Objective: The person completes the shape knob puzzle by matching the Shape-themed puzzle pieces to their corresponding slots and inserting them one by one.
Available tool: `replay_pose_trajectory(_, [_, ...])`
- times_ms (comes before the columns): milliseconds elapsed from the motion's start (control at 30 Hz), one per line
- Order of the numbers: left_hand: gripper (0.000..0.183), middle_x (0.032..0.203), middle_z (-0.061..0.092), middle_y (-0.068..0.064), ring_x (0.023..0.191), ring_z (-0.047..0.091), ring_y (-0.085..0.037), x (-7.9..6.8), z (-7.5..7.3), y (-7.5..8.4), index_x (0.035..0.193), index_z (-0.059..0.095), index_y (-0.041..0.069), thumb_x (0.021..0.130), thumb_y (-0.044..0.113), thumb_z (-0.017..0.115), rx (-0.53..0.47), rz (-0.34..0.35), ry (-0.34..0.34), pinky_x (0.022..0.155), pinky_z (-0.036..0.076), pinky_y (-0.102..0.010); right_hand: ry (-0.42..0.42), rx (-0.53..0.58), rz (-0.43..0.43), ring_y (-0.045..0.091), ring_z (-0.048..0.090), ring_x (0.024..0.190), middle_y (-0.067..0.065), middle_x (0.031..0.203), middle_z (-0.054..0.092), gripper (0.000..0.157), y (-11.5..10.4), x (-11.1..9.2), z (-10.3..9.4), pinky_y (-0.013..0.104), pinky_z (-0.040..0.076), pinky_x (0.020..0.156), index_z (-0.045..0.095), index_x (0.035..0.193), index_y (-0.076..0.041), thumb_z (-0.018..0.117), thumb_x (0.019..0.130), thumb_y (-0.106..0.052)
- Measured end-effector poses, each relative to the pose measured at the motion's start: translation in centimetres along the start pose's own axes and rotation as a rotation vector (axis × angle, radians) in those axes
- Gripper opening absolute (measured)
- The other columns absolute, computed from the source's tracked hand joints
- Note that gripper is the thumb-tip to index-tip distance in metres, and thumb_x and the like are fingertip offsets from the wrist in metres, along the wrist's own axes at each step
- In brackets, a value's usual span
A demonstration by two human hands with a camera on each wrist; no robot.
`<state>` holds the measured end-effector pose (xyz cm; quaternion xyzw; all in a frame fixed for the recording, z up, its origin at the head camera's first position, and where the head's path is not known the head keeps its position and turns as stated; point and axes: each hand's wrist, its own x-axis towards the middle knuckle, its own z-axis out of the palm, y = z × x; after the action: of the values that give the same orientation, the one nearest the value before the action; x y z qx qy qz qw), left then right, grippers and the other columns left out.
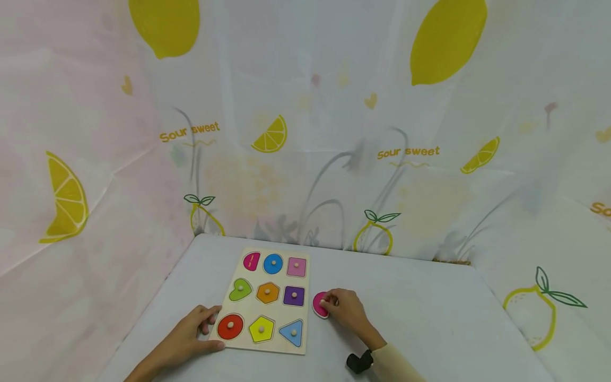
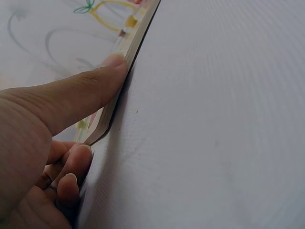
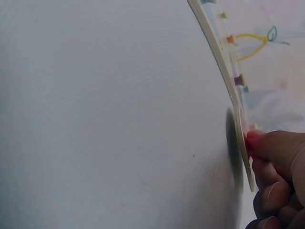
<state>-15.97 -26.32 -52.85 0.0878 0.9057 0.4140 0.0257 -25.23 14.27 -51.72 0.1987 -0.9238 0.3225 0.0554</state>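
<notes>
A wooden peg puzzle board [image 1: 277, 313] lies on the table, with several coloured knobbed shapes set in it. My left hand [image 1: 193, 334] holds its near left corner, thumb along the near edge and curled fingers at the left edge. In the left wrist view the thumb [image 2: 90, 88] presses the board's side [image 2: 114, 95]. Just right of the board, my right hand [image 1: 347, 310] pinches the knob of a magenta puzzle piece [image 1: 319, 305] with a rounded edge. The right wrist view shows this piece [image 3: 239, 138] edge-on and tilted near the table; the fingers hide part of it.
At the board's far left corner is a magenta half-round spot [image 1: 251, 261] with small lettering and no knob. The white table [image 1: 420, 318] meets a lemon-print cloth [image 1: 305, 175] behind and at both sides. A black device [image 1: 359, 362] sits at my right wrist.
</notes>
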Motion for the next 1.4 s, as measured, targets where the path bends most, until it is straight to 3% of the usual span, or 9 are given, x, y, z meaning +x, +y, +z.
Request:
replay_pose_trajectory(600, [0.09,0.099,0.048,-0.001,0.084,0.046,-0.009,0.1,0.2,0.1,0.14,0.057,-0.003,0.07,0.037,0.095,0.001,-0.025,0.003,0.067,0.04,-0.024,0.016,0.025,-0.055,0.003,0.047,0.064,-0.012,0.068,0.054,0.013,-0.4,0.8,-0.4,0.022,0.041,0.055,0.072,0.086,-0.014,0.079,0.092,-0.023])
replay_pose_trajectory(1400, [0.09,0.097,0.048,-0.001,0.084,0.047,-0.009,-0.1,0.1,0.0,0.141,0.058,-0.001,0.069,0.038,0.095,0.013,-0.035,0.007,0.068,0.04,-0.024,0.01,0.046,-0.125,0.005,0.049,0.068,-0.012,0.069,0.055,0.011,-3.1,3.5,0.6,0.021,0.043,0.058,0.075,0.09,-0.013,0.078,0.093,-0.023])
